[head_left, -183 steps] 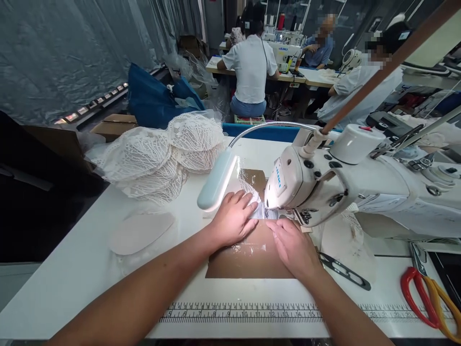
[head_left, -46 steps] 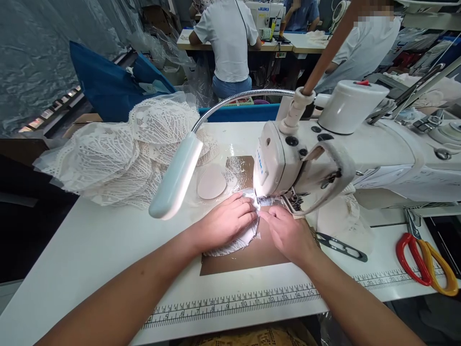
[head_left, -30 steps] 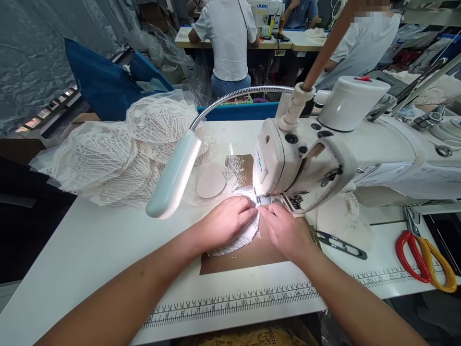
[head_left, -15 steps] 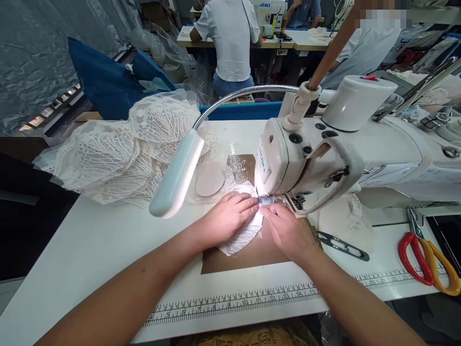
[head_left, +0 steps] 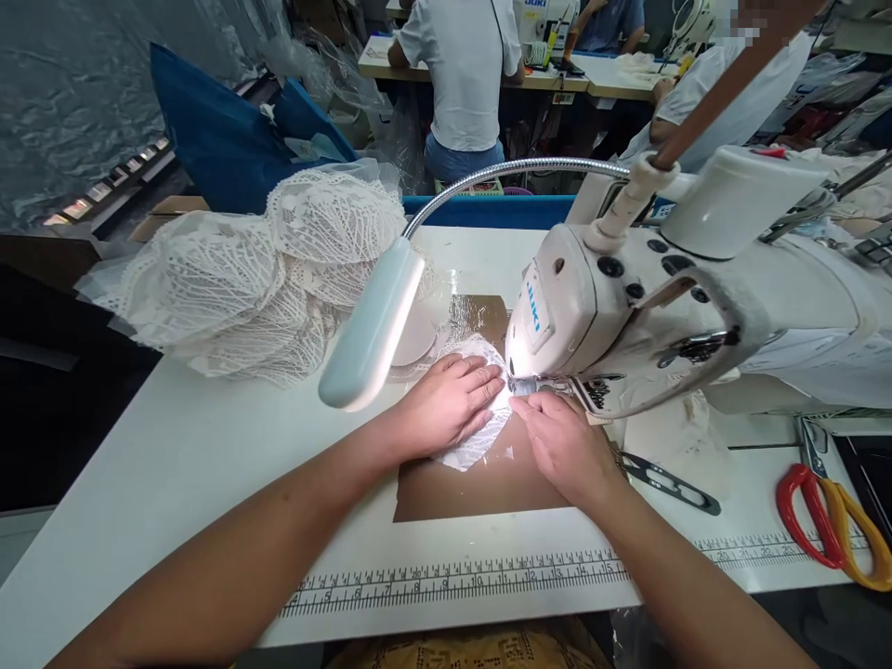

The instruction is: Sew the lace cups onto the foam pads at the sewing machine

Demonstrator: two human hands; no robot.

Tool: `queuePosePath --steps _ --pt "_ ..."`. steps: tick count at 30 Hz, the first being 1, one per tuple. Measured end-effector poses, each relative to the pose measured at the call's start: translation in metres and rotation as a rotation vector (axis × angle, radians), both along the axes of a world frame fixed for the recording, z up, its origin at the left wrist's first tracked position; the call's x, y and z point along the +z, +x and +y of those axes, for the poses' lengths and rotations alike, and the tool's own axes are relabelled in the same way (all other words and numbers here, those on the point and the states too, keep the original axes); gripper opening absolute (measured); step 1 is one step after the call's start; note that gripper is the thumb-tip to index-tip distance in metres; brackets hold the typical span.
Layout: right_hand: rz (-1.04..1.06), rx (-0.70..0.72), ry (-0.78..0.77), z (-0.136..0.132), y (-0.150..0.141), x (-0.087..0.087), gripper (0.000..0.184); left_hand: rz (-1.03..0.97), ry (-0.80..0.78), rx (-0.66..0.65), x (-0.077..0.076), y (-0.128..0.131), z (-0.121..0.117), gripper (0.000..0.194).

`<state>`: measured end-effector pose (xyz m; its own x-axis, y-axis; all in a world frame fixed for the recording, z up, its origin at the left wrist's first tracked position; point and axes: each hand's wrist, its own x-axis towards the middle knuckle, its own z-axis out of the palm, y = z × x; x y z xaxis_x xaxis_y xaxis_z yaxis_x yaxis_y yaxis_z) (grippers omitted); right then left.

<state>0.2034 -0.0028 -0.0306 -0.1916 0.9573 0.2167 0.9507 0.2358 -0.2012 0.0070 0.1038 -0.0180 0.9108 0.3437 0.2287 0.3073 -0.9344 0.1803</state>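
A white lace piece (head_left: 480, 446) lies under the needle area of the white sewing machine (head_left: 557, 297). My left hand (head_left: 452, 404) rests flat on the lace, its fingers spread a little and covering much of it. Close to the presser foot, my right hand (head_left: 568, 446) has its fingers drawn together at the right edge of the lace, apparently pinching it; the fingertips are partly hidden by the machine head. Beneath both hands is a brown sheet (head_left: 474, 497) on the white table (head_left: 279, 437).
White lace cups (head_left: 209, 279) are heaped at the left, with a round beige pad (head_left: 414, 339) nearby. A lamp (head_left: 373, 321) hangs over the table. Dark thread snips (head_left: 669, 483) and red-and-yellow scissors (head_left: 829, 520) lie at right. A ruler strip (head_left: 460, 585) runs along the front edge.
The lace has turned and shifted away from me at the machine, its near tip now farther from the table's front. My left fingers have spread slightly. The camera view has shifted a little.
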Motion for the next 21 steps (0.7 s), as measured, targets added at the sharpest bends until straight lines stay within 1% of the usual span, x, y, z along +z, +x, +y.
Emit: queuePosePath --steps 4,6,12,17,21 --pt "-0.006 -0.009 -0.016 0.003 0.0 0.0 0.047 0.032 0.014 0.053 0.002 0.0 -0.001 0.036" --pt "0.002 -0.011 -0.012 0.002 -0.001 0.001 0.048 0.032 0.027 0.047 0.002 -0.002 -0.002 0.036" --pt "-0.065 0.085 0.033 -0.002 -0.002 0.007 0.044 0.03 0.02 -0.095 0.0 -0.008 -0.004 0.033" --pt "-0.102 0.07 0.02 -0.003 -0.004 0.009 0.042 0.091 0.036 -0.218 0.002 -0.011 0.0 0.037" --pt "-0.112 0.046 -0.005 -0.003 -0.005 0.011 0.042 0.114 0.04 -0.241 0.003 -0.01 0.001 0.04"
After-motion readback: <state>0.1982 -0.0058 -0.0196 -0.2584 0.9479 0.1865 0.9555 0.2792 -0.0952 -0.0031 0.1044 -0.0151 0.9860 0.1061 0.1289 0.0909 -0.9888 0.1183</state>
